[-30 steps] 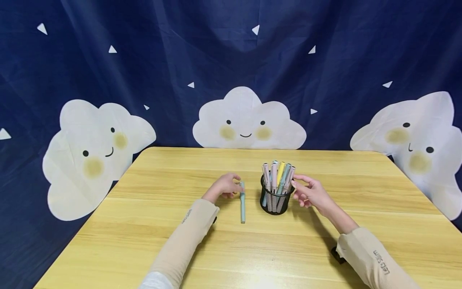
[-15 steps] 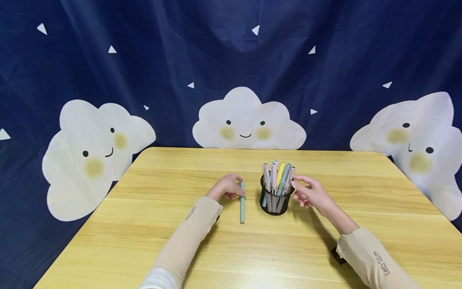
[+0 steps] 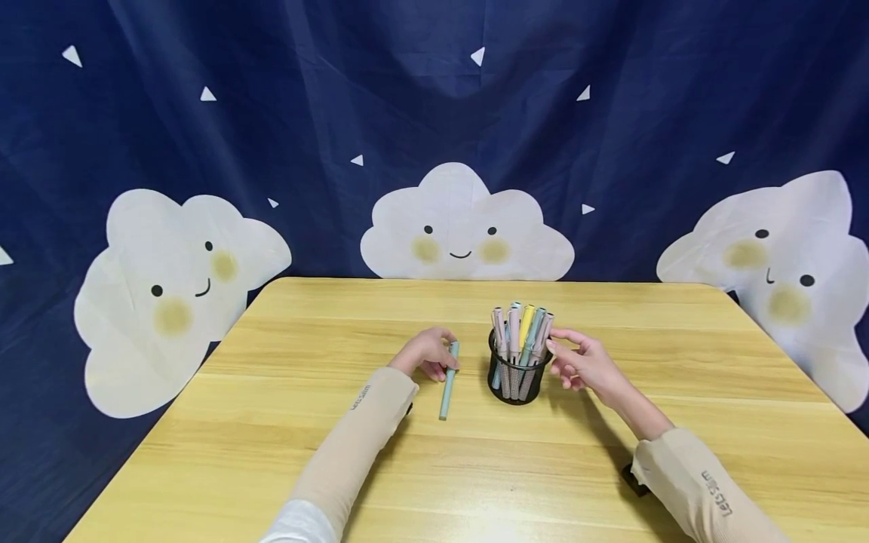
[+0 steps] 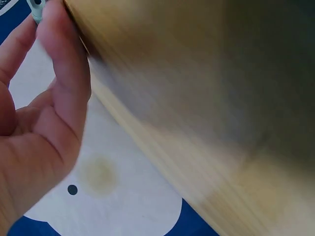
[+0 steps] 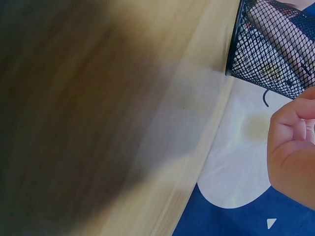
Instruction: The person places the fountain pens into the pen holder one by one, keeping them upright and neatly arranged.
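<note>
A light teal pen (image 3: 446,394), capped, slants over the table left of a black mesh pen holder (image 3: 534,386). My left hand (image 3: 429,352) pinches it near its far end between thumb and fingers. In the left wrist view only a small bit of the pen (image 4: 36,12) shows beyond the fingertips. The holder stands upright, with several pens (image 3: 514,332) in mauve, yellow, teal and blue leaning inside. My right hand (image 3: 585,365) holds the holder's rim from the right with thumb and index finger, the other fingers bent below. In the right wrist view the mesh wall (image 5: 268,46) rises beside that hand.
The wooden table (image 3: 285,452) stretches to both sides. Along its far edge hangs a dark blue curtain (image 3: 326,90) printed with white clouds and small triangles. Beige sleeves cover both forearms, and a dark piece (image 3: 634,480) sits under the right one.
My left hand has moved slightly right and taken hold of the teal pen. The pen's near end has swung left, so it now slants. My right hand stays at the holder.
</note>
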